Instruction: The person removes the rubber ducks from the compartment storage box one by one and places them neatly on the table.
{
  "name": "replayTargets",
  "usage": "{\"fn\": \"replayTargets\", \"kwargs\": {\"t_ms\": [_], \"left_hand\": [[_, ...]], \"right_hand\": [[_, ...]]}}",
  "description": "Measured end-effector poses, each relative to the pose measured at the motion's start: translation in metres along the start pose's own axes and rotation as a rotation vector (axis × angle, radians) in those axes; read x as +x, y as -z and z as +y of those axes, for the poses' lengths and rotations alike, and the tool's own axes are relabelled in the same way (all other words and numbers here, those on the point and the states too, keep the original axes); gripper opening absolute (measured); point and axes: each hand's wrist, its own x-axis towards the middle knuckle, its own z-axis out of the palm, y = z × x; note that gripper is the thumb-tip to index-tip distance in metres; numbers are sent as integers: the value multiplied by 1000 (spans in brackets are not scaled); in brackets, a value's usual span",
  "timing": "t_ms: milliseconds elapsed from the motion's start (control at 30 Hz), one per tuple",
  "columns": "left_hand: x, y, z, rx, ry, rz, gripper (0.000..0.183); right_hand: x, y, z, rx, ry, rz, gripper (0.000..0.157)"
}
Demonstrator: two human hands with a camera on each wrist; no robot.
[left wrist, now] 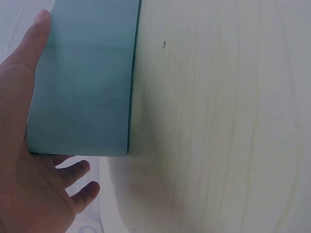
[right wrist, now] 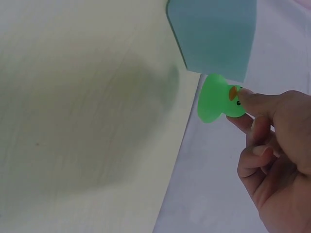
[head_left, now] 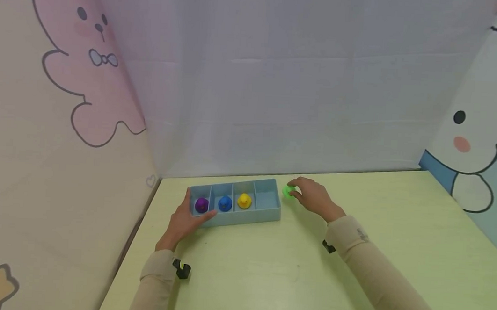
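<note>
My right hand (head_left: 314,196) pinches a green toy duck (right wrist: 214,99) by its head between thumb and fingers, just off the right end of a blue divided box (head_left: 236,218). In the right wrist view, the duck's orange beak and dark eyes show beside the thumb. My left hand (head_left: 184,221) grips the box's left end, its thumb along the front and its fingers around the far side. Inside the box, from left, sit a purple duck (head_left: 202,205), a blue duck (head_left: 225,203) and a yellow duck (head_left: 243,201), one per compartment. The rightmost compartment (head_left: 267,196) holds nothing.
The box stands on a pale yellow-green table (head_left: 259,268), near its back edge. A white curtain (head_left: 293,106) hangs behind the table. Cartoon-printed panels (head_left: 62,164) flank it on both sides.
</note>
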Motion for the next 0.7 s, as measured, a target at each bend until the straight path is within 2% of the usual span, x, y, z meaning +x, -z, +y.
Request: {"fn": "replayTargets", "kwargs": {"t_ms": [233, 700], "left_hand": [[1, 1, 4, -16, 5, -10, 130], [-5, -4, 5, -44, 4, 2, 129]], "right_hand": [[-5, -13, 8, 12, -27, -40, 33], [-5, -28, 17, 27, -30, -33, 33]]}}
